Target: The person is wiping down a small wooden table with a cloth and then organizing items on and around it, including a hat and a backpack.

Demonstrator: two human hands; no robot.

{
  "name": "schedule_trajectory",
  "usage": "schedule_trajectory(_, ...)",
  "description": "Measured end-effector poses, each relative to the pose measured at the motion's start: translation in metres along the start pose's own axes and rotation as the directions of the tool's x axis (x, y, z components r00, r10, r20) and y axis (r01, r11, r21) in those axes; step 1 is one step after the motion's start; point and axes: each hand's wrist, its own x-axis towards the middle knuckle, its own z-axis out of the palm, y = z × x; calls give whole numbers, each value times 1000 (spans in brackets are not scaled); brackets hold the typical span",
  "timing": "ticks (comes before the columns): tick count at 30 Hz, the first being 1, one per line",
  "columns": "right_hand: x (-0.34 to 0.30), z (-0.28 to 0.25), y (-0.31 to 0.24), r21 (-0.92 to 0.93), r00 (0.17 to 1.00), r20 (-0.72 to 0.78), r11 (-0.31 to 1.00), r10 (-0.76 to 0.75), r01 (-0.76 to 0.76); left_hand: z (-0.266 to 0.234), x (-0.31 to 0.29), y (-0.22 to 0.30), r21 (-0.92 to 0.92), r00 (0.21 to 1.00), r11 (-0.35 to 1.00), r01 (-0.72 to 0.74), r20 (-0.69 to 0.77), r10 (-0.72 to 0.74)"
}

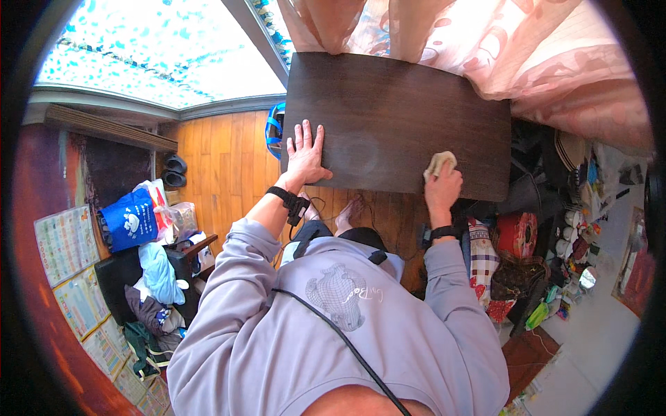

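Before me stands a dark brown wooden table [388, 104] with a faint pale, hazy patch on its top near the middle. My left hand [307, 158] lies flat on the near left part of the tabletop, fingers spread, holding nothing. In my right hand [442, 191] is a bunched beige cloth [440, 163], pressed on the tabletop near its front right edge. The fingers are wrapped over the cloth and partly hide it.
Pink sheer curtains [555, 83] hang against the table's far edge. Left of it, a blue-strapped bag [275, 128] sits on the wood floor [222, 159]. A chair with heaped clothes [161, 274] stands at left; bags [510, 277] crowd the right.
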Motion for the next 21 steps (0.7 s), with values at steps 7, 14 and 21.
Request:
schedule_trajectory(7, -37, -11, -132, 156, 955, -5, 943, -298, 295, 1, -2, -9, -5, 999, 999, -34, -22, 34)
schedule_trajectory(14, -57, -20, -190, 325, 855, 27, 814, -518, 482, 7, -12, -48, 12, 967, 979, -205, -150, 204)
schedule_trajectory(21, -21, -15, -96, 82, 999, 19, 996, -26, 24, -1, -35, -110, -105, 957, 979, -173, -254, 142)
